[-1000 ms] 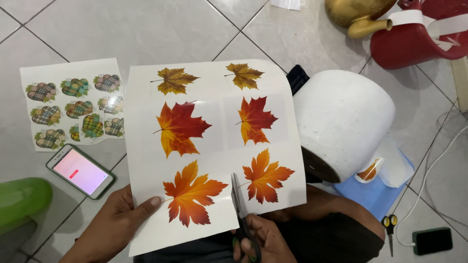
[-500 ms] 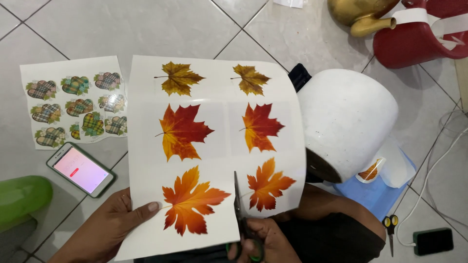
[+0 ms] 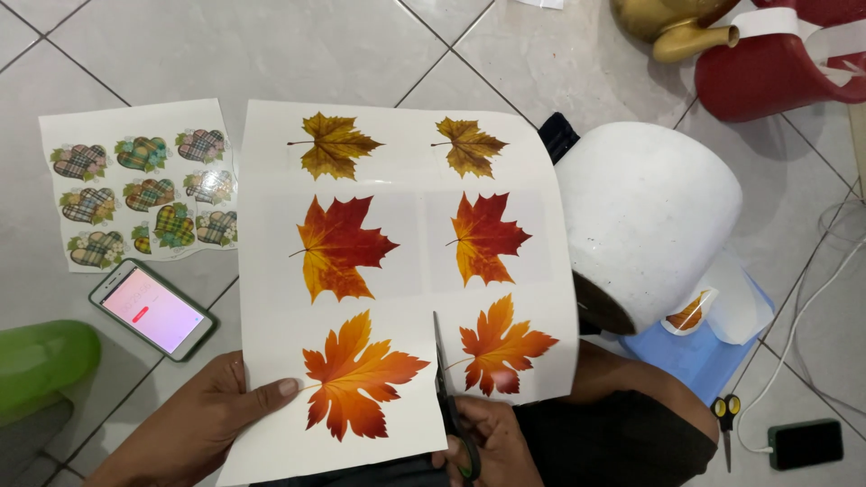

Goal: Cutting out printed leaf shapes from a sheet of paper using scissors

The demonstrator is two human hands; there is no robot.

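A white sheet [image 3: 397, 171] printed with several maple leaves in yellow, red and orange is held up in front of me. My left hand [image 3: 203, 419] grips its lower left edge, the thumb lying on the paper beside the big orange leaf [image 3: 356, 374]. My right hand [image 3: 487, 442] holds black scissors [image 3: 446, 392] below the sheet. Their blades point upward in a cut between the two bottom leaves, with the smaller orange leaf [image 3: 501, 347] to the right.
A sheet of plaid heart stickers [image 3: 135, 185] and a phone with a pink screen [image 3: 152, 309] lie on the tiled floor at left. A white pot [image 3: 645, 221] lies on its side at right, a second pair of scissors [image 3: 726, 424] and a dark phone [image 3: 805, 444] beyond it. A green object [image 3: 41, 365] sits at far left.
The sheet has risen and spread wider in the view. The scissors have cut a little further up between the two bottom leaves.
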